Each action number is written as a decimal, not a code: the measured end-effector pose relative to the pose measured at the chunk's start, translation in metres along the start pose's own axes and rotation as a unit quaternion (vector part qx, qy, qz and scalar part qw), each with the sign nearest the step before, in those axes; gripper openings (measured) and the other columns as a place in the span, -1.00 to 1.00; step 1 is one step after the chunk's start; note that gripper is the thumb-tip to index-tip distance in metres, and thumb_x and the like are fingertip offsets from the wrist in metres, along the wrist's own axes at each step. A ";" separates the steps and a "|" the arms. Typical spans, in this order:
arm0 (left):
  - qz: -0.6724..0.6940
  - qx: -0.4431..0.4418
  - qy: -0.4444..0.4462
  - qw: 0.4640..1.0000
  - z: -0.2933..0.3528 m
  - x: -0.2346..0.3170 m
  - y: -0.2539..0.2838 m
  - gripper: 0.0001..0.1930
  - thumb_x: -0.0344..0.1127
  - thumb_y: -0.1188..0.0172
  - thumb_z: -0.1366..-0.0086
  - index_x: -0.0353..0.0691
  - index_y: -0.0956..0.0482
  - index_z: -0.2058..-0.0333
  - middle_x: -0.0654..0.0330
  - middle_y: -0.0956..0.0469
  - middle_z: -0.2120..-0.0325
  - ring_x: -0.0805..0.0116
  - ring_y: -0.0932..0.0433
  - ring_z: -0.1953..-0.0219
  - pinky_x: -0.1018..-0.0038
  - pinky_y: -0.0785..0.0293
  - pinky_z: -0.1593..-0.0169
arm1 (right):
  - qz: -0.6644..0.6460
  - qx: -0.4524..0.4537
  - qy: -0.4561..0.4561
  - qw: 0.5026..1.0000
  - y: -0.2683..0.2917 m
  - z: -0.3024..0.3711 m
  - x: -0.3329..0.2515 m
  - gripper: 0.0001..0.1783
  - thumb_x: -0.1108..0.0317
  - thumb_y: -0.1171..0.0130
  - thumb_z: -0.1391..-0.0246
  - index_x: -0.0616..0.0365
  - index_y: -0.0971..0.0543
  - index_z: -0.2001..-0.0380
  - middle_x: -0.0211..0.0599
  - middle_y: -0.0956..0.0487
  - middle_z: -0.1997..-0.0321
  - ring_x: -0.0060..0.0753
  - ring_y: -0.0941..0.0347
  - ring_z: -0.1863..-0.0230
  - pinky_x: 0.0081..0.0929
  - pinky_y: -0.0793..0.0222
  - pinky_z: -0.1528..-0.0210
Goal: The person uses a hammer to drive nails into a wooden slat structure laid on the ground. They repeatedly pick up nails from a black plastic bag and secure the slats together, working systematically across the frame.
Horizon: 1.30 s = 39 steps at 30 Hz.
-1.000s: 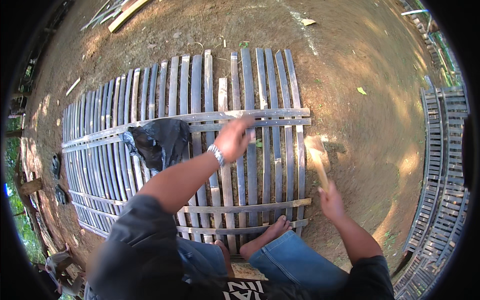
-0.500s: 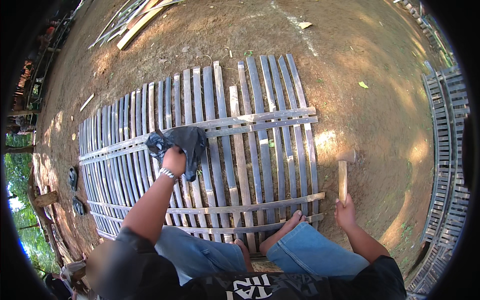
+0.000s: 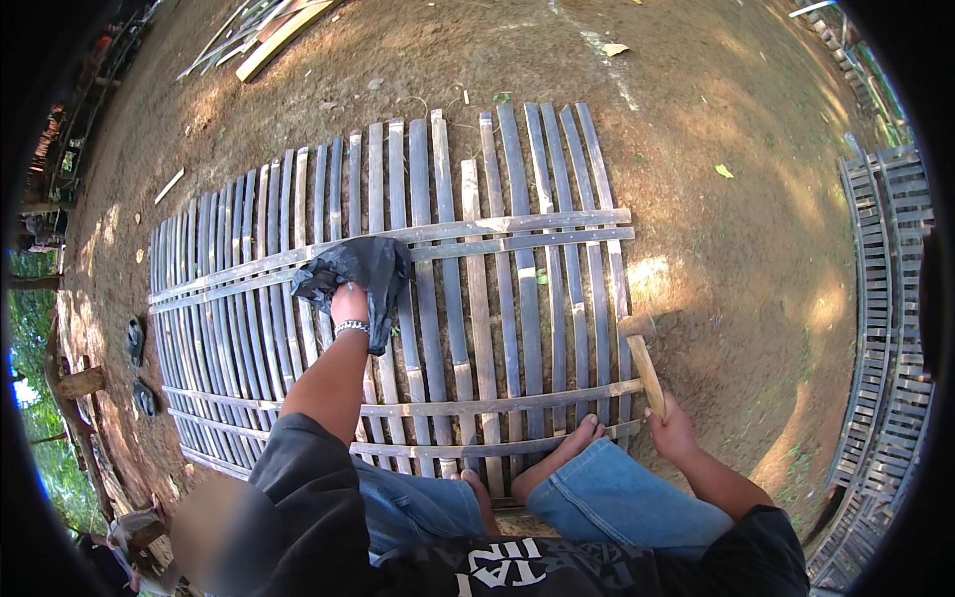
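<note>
A black plastic bag (image 3: pixel 383 269) lies crumpled on a panel of narrow wooden or bamboo slats (image 3: pixel 469 328), across its paired middle crosspieces. My left hand (image 3: pixel 348 301), with a chain bracelet at the wrist, reaches into the bag's mouth, and its fingers are hidden inside. My right hand (image 3: pixel 673 431) is closed round the lower end of a hammer's (image 3: pixel 647 376) wooden handle. The hammer's head is up, tilted toward the panel's right edge. My bare feet rest at the panel's near side, one of them on the near crosspieces.
Bare earth surrounds the panel. Loose wooden strips (image 3: pixel 279 45) lie in a pile at the far left. A pair of dark sandals (image 3: pixel 137 340) sits left of the panel. Another slatted panel (image 3: pixel 880 328) stretches along the right side.
My left hand has gone deeper into the black bag, whose mouth has opened wider. The hammer in my right hand has swung left, its head now by the panel's right edge.
</note>
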<state>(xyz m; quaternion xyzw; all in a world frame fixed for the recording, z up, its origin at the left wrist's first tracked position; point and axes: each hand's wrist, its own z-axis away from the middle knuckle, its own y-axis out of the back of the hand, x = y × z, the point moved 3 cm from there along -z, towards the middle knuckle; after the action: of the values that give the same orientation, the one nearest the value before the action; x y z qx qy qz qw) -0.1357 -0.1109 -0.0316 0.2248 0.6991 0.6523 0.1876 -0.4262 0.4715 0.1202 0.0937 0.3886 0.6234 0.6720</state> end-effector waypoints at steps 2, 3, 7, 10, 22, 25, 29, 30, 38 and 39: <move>-0.024 -0.034 -0.021 0.999 -0.003 0.001 0.016 -0.79 -0.34 -0.11 -0.22 -0.25 -0.66 0.53 -0.14 -0.65 0.44 -0.10 -0.67 0.36 0.07 -0.61 0.22 | -0.012 0.010 0.015 1.000 -0.003 -0.003 0.004 -0.54 0.23 -0.16 -0.27 0.12 -0.43 -0.19 0.14 -0.63 0.12 0.22 -0.57 0.02 -0.07 -0.46 0.01; -0.030 -0.060 -0.002 0.998 -0.006 -0.001 0.022 -0.77 -0.34 -0.10 -0.23 -0.28 -0.68 0.50 -0.16 -0.66 0.44 -0.13 -0.68 0.35 0.05 -0.62 0.20 | -0.028 0.014 0.020 0.999 -0.009 -0.010 0.016 -0.54 0.24 -0.16 -0.27 0.12 -0.43 -0.19 0.12 -0.63 0.15 0.19 -0.59 0.06 -0.08 -0.47 0.03; 0.055 -0.137 0.033 0.989 -0.018 0.022 0.061 -0.78 -0.38 -0.07 -0.23 -0.34 -0.69 0.41 -0.23 -0.64 0.37 -0.20 -0.66 0.27 0.03 -0.60 0.16 | -0.091 0.010 0.003 0.996 -0.010 -0.014 0.027 -0.58 0.30 -0.15 -0.29 0.15 -0.43 -0.16 -0.08 -0.62 0.36 -0.13 -0.61 0.34 -0.20 -0.50 0.22; 0.126 -0.083 0.017 0.988 -0.022 -0.013 0.071 -0.77 -0.41 -0.05 -0.23 -0.37 -0.69 0.37 -0.26 -0.63 0.35 -0.26 -0.64 0.26 0.02 -0.58 0.17 | -0.131 -0.008 0.007 0.991 -0.013 -0.017 0.002 -0.64 0.35 -0.14 -0.31 0.15 -0.43 -0.12 -0.30 -0.53 0.49 -0.45 -0.49 0.51 -0.34 -0.45 0.40; 0.603 -0.102 0.232 0.757 0.017 0.031 0.256 -0.91 -0.56 -0.17 -0.32 -0.25 -0.45 0.31 0.13 -0.63 0.37 0.37 -0.70 0.39 0.50 -0.70 0.27 | -0.197 0.008 -0.032 0.980 -0.016 -0.009 0.026 -0.75 0.38 -0.15 -0.32 0.17 -0.43 0.00 -0.38 -0.50 0.50 -0.55 -0.42 0.61 -0.48 -0.36 0.56; 0.668 -0.155 0.146 0.713 0.035 0.075 0.273 -0.88 -0.57 -0.14 -0.34 -0.23 -0.46 0.20 0.17 -0.64 0.37 0.39 -0.70 0.35 0.48 -0.70 0.25 | -0.231 -0.006 -0.044 0.972 -0.020 -0.015 0.031 -0.76 0.36 -0.15 -0.32 0.16 -0.43 0.02 -0.37 -0.50 0.50 -0.54 -0.40 0.63 -0.47 -0.34 0.58; 0.636 -0.329 0.131 0.686 0.053 0.145 0.252 -0.82 -0.54 -0.12 -0.38 -0.28 -0.45 0.06 0.16 -0.60 0.33 0.37 -0.70 0.35 0.45 -0.70 0.24 | -0.218 -0.006 -0.034 0.975 -0.019 -0.019 0.024 -0.76 0.35 -0.15 -0.32 0.16 -0.44 0.01 -0.37 -0.50 0.51 -0.53 -0.42 0.62 -0.43 -0.37 0.55; 0.634 -0.374 0.138 0.663 0.057 0.161 0.239 -0.81 -0.54 -0.12 -0.39 -0.33 -0.44 0.05 0.14 -0.59 0.29 0.36 -0.69 0.35 0.45 -0.70 0.25 | -0.212 -0.004 -0.028 0.977 -0.017 -0.019 0.020 -0.76 0.35 -0.15 -0.32 0.16 -0.44 0.01 -0.37 -0.50 0.52 -0.53 -0.42 0.62 -0.42 -0.37 0.54; 0.576 -0.508 0.140 0.625 0.084 0.236 0.112 -0.76 -0.50 -0.17 -0.38 -0.47 -0.52 0.01 0.13 -0.64 0.23 0.34 -0.72 0.25 0.46 -0.69 0.12 | -0.123 -0.019 -0.033 0.992 -0.013 -0.015 0.005 -0.68 0.32 -0.17 -0.30 0.17 -0.45 -0.05 -0.34 -0.53 0.50 -0.49 -0.48 0.56 -0.39 -0.41 0.48; 0.568 -0.503 0.142 0.635 0.084 0.240 0.097 -0.72 -0.50 -0.19 -0.37 -0.51 -0.54 -0.01 0.08 -0.66 0.17 0.33 -0.71 0.18 0.47 -0.66 0.05 | -0.126 -0.027 -0.037 0.991 -0.017 -0.016 0.012 -0.67 0.32 -0.18 -0.30 0.17 -0.44 -0.06 -0.33 -0.53 0.49 -0.49 -0.48 0.56 -0.39 -0.41 0.48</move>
<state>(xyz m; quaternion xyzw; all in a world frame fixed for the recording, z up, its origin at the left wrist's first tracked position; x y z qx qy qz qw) -0.2814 0.0973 0.0658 0.3534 0.0150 0.9047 -0.2376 -0.4247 0.4729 0.0945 0.0485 0.3554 0.5399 0.7615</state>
